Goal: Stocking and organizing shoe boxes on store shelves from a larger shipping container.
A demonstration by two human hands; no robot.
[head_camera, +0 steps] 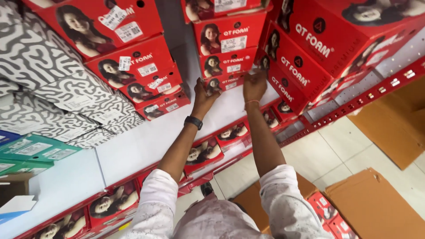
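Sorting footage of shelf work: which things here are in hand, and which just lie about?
In hand: left hand and right hand on the bottom red box of the middle stack.

Lying about: patterned boxes, green boxes, floor cardboard.

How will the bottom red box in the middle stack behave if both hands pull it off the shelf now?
The bottom red box looks like thin, flat cardboard, so probably stiff and light. Three more red boxes sit on it, so they may drop or tip as it slides. The left hand and right hand touch only its front, so grip seems shallow; the glossy face might slip.
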